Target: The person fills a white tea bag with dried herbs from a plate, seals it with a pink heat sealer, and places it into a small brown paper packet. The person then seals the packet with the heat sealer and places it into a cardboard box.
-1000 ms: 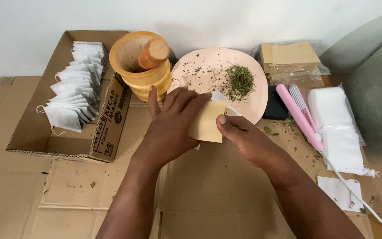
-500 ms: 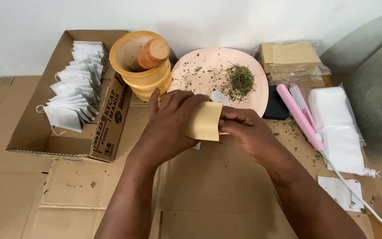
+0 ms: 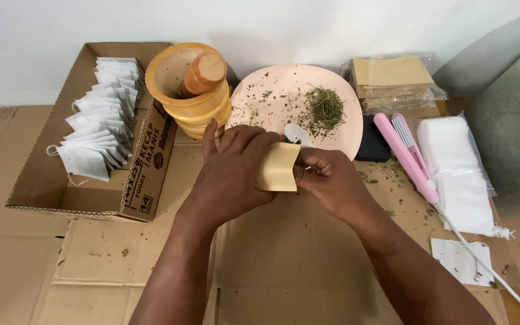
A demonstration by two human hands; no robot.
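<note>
My left hand (image 3: 233, 174) and my right hand (image 3: 329, 180) both grip a small tan paper envelope (image 3: 278, 168) above the cardboard-covered table. The left holds its left side, the right pinches its right edge. Just behind the hands lies a white plastic spoon (image 3: 297, 133) on the rim of a pink plate (image 3: 272, 90), which carries a heap of dried green herbs (image 3: 324, 108).
A wooden mortar with pestle (image 3: 191, 84) stands left of the plate. A cardboard box (image 3: 49, 186) with several white tea bags (image 3: 100, 114) is at the left. Tan envelopes in plastic (image 3: 392, 81), a pink sealer (image 3: 407, 156) with cord and white bags (image 3: 458, 162) are at the right.
My right hand has slid left along the envelope's edge, and the envelope now stands narrower and more upright between both hands.
</note>
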